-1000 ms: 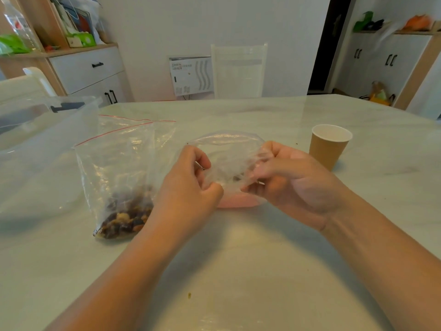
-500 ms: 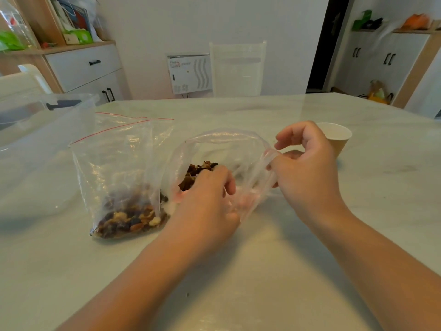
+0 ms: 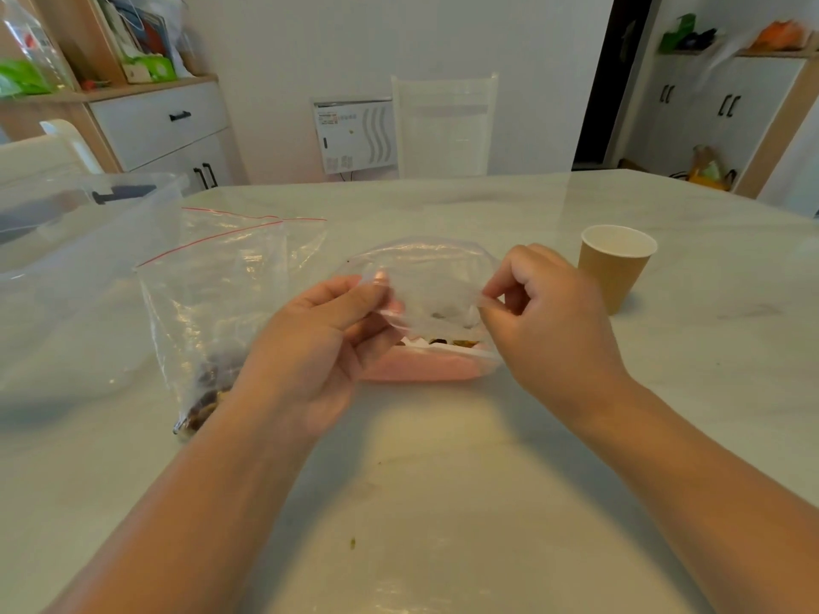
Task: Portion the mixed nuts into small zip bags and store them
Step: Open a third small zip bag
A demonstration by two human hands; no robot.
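Note:
A small clear zip bag (image 3: 425,281) stands in the middle of the table with a few mixed nuts (image 3: 452,342) at its bottom. My left hand (image 3: 323,343) pinches the bag's left rim between thumb and fingers. My right hand (image 3: 545,321) pinches the right rim, and the mouth is held apart between them. To the left stands a taller zip bag (image 3: 212,312) with a red seal line, mixed nuts (image 3: 208,392) heaped in its lower corner, partly hidden by my left forearm.
A brown paper cup (image 3: 616,268) stands just right of my right hand. A large clear plastic container (image 3: 79,259) fills the table's left side. More clear bags (image 3: 306,241) lie behind the tall one. A white chair (image 3: 443,126) stands at the far edge.
My left hand came out of the small bag's front and took its left rim. My right hand shifted to the right rim. The bag now stands upright with its mouth spread.

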